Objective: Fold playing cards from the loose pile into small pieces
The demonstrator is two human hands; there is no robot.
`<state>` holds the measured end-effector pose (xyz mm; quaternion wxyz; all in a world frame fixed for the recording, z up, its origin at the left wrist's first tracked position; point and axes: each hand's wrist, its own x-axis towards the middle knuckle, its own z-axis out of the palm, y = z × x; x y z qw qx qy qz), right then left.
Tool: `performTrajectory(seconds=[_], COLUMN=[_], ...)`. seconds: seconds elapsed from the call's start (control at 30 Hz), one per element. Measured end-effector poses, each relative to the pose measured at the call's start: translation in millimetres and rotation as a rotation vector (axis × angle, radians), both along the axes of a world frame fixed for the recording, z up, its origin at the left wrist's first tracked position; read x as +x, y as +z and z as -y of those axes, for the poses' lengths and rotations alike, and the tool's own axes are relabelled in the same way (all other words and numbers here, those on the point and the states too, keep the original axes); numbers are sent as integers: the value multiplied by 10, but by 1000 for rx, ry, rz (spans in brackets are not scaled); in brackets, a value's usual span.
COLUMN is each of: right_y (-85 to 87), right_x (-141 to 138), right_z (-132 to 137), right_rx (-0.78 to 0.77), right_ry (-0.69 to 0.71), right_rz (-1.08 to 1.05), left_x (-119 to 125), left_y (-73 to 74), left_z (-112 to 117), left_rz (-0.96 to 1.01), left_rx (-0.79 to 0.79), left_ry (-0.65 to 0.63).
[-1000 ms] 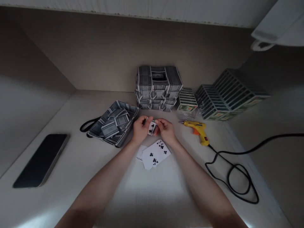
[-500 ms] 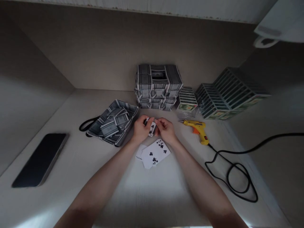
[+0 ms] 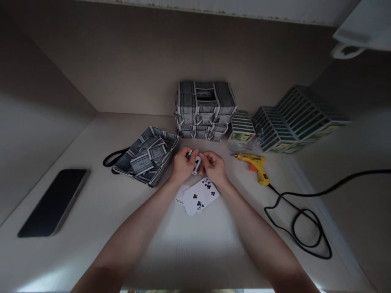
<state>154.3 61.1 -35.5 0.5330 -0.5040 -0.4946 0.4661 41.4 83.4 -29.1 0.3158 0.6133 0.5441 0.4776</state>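
My left hand (image 3: 182, 167) and my right hand (image 3: 213, 167) meet over the middle of the white table, fingers pinched on one small playing card (image 3: 196, 164) with black club marks, held between them. Just below the hands, a few cards (image 3: 200, 196) lie face up on the table, showing clubs. A flat tray made of card backs (image 3: 147, 155) sits to the left of my left hand with loose cards in it.
A box built of card backs (image 3: 205, 109) stands at the back. Rows of card packs (image 3: 293, 120) line the right. A yellow glue gun (image 3: 255, 164) lies right of my hands, its black cable (image 3: 301, 226) coiled nearby. A dark phone (image 3: 55, 201) lies left.
The hands have barely moved and keep holding the card; the view has shifted slightly.
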Motion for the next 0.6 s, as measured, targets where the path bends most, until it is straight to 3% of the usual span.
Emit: performTrajectory(seconds=[0.23,0.6], right_y=[71,75], right_x=[29,70], right_z=[-11,-46], right_rx=[-65,-154], right_ry=[63,97], right_rz=[-187,-251], left_x=[-31,-25], left_y=[-7,-5], left_z=[-72,-30], left_rz=[254,107], left_rx=[-68,-19], left_ry=[-49,-71])
